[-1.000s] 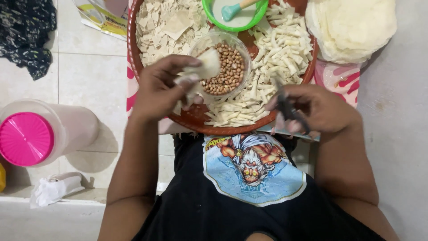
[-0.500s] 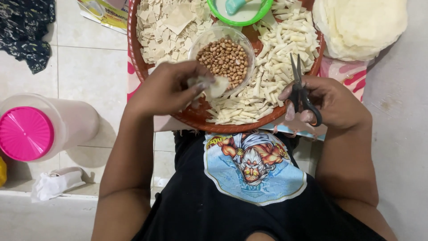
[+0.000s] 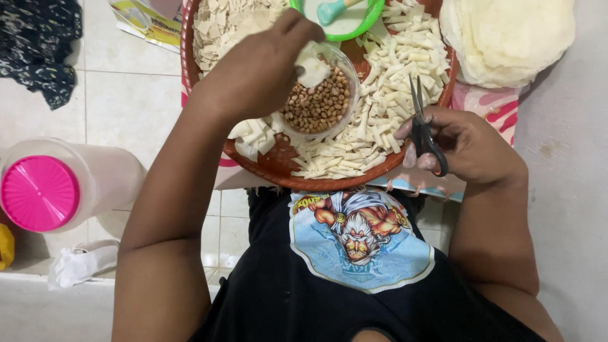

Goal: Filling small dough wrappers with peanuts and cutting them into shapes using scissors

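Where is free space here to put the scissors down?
Bare tile floor lies between the dark cloth, the pink-lidded jar and the round tray. Grey floor right of the right hand is free too. The tray itself is crowded.

left hand (image 3: 259,69): raised forward, fingers pinched shut | right hand (image 3: 468,145): low, grip closed, fingers curled

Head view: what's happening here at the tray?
A seated person works over a round brown tray of pale dough pieces. The left hand holds a small white dough square above a clear bowl of peanuts. The right hand grips black scissors, blades closed, at the tray's edge.
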